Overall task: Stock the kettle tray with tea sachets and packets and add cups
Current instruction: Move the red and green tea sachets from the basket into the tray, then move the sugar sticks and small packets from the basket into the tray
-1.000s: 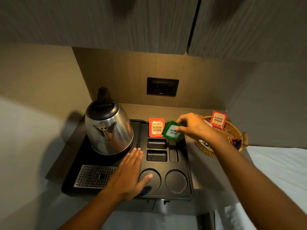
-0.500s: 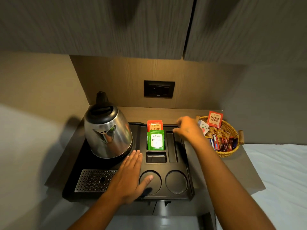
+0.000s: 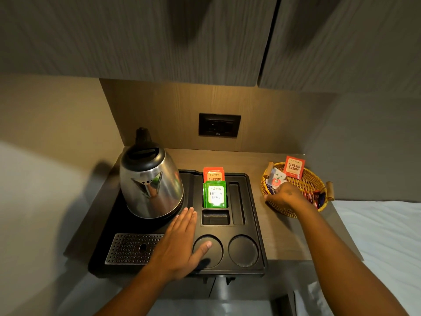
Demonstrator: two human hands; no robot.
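Note:
A black kettle tray (image 3: 255, 224) lies on the counter with a steel kettle (image 3: 150, 179) on its left part. In its back slots stand a red Classic Assam sachet (image 3: 213, 174) and, in front of it, green sachets (image 3: 215, 194). Two round cup wells (image 3: 243, 250) are bare. My left hand (image 3: 182, 244) lies flat and open on the tray, thumb over the left well. My right hand (image 3: 286, 196) reaches into the wicker basket (image 3: 303, 179), fingers curled among packets; whether it grips one is hidden. Another red Assam sachet (image 3: 294, 167) stands in the basket.
A metal drip grate (image 3: 132, 248) sits at the tray's front left. A wall socket (image 3: 219, 125) is above the counter, and cabinet doors hang overhead. White bedding (image 3: 387, 236) lies to the right. Dark and red packets (image 3: 315, 197) fill the basket's right side.
The green sachet went from my right hand into the tray slot in front of the red one. My right hand then moved right into the basket. My left hand stayed put.

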